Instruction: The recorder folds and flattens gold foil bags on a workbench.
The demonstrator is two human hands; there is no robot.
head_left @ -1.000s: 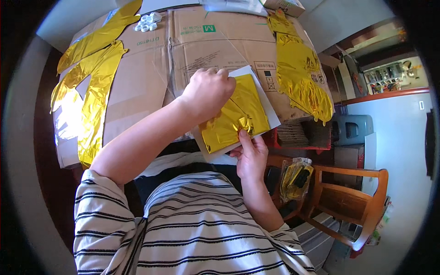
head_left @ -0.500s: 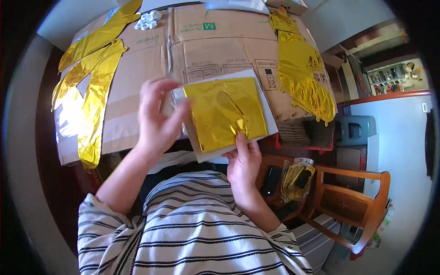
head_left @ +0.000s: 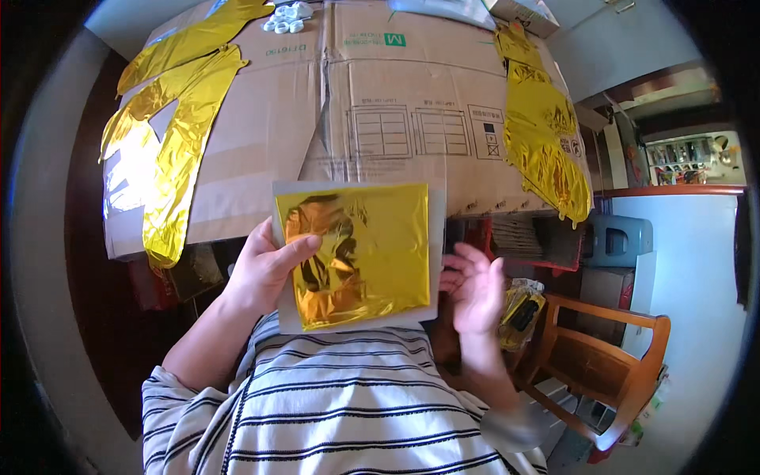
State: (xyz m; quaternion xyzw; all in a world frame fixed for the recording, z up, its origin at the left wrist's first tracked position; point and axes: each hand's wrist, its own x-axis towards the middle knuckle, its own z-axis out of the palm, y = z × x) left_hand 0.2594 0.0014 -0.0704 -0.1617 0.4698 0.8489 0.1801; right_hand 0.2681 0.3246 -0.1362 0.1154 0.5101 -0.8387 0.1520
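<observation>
Left hand point(head_left: 265, 269) grip clenched on clear flat packet point(head_left: 358, 255), thumb across the folded gold foil inside. Right hand point(head_left: 475, 289) released, fingers spread, just right of packet edge, apart. Cardboard-covered worktop point(head_left: 380, 95) beyond the grip.

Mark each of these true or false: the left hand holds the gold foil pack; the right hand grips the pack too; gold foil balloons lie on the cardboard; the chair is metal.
1. The left hand holds the gold foil pack. True.
2. The right hand grips the pack too. False: it is open beside the pack, off it.
3. Gold foil balloons lie on the cardboard. True.
4. The chair is metal. False: it is wooden.
</observation>
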